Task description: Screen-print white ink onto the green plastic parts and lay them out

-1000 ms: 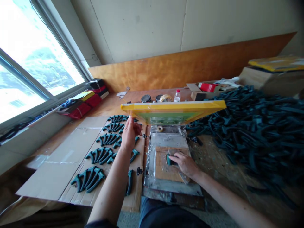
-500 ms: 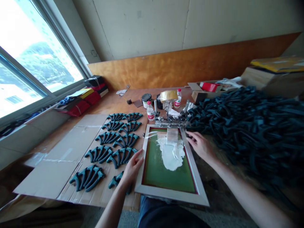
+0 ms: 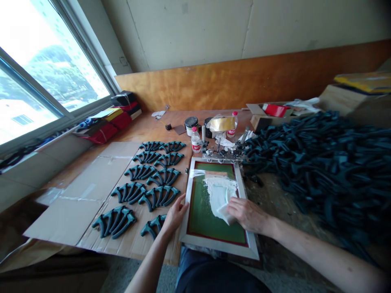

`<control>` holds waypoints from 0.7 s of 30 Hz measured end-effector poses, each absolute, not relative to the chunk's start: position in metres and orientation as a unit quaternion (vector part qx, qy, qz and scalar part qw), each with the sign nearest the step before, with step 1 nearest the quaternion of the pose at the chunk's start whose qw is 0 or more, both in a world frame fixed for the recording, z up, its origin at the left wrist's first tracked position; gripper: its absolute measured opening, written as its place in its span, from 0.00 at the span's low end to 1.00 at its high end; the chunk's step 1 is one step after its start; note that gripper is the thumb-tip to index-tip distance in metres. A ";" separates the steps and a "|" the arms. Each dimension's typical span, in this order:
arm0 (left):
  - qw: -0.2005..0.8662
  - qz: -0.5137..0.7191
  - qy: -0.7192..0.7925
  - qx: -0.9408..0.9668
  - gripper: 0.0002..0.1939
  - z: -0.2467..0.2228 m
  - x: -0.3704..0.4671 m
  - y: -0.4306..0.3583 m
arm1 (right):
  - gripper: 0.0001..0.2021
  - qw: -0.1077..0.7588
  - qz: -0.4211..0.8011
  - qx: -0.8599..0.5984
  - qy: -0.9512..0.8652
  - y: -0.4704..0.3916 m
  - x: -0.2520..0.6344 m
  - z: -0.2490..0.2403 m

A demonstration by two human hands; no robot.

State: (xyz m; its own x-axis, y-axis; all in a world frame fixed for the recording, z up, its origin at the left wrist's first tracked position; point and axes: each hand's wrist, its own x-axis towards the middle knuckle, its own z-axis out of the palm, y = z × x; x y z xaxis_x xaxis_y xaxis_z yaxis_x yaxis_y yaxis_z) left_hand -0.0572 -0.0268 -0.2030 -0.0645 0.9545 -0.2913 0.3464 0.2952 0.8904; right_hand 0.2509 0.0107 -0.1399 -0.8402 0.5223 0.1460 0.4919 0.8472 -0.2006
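A silk-screen frame point(image 3: 221, 249) with green mesh point(image 3: 198, 215) lies before me, its far end at a metal hinge clamp point(image 3: 224, 155). White ink point(image 3: 218, 191) is spread across the middle of the mesh. My right hand point(image 3: 249, 213) is closed around a squeegee point(image 3: 226, 213), whose face is smeared with ink, over the near part of the white patch. My left hand point(image 3: 174, 215) grips the frame's left rail, thumb on top. Beside that wrist, on cardboard, lie dark green curved plastic handles point(image 3: 152, 226), partly covered by my forearm.
More handles point(image 3: 114, 221) stand in rows on the cardboard sheet point(image 3: 76, 193) to the left. A big heap of them point(image 3: 332, 171) fills the right side. Bottles point(image 3: 196, 140), an ink tub point(image 3: 191, 125) and a tape roll point(image 3: 222, 124) stand behind the clamp.
My right hand has left the frame's far right edge and taken hold of the squeegee, which has come from the far end toward me. My left hand stays at the left rail.
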 end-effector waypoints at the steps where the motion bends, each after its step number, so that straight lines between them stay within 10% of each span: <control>1: 0.469 0.325 0.655 0.495 0.33 -0.203 -0.057 -0.027 | 0.10 0.095 0.097 -0.266 -0.954 0.013 0.251 -0.137; 13: 0.511 0.347 0.631 0.469 0.35 -0.203 -0.057 -0.025 | 0.06 0.191 0.105 -0.333 -0.917 0.016 0.243 -0.140; 21: 0.545 0.418 0.594 0.420 0.33 -0.125 -0.058 -0.020 | 0.24 0.264 0.037 -0.543 -0.796 0.094 0.259 -0.083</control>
State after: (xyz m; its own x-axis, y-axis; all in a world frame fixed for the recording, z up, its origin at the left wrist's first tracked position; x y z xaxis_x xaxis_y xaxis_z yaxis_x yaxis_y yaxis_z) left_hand -0.0578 -0.0197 -0.1248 -0.0538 0.9539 -0.2954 0.0441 0.2978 0.9536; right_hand 0.2588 0.0944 -0.0833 -0.2714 0.8841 0.3804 0.8453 0.4079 -0.3450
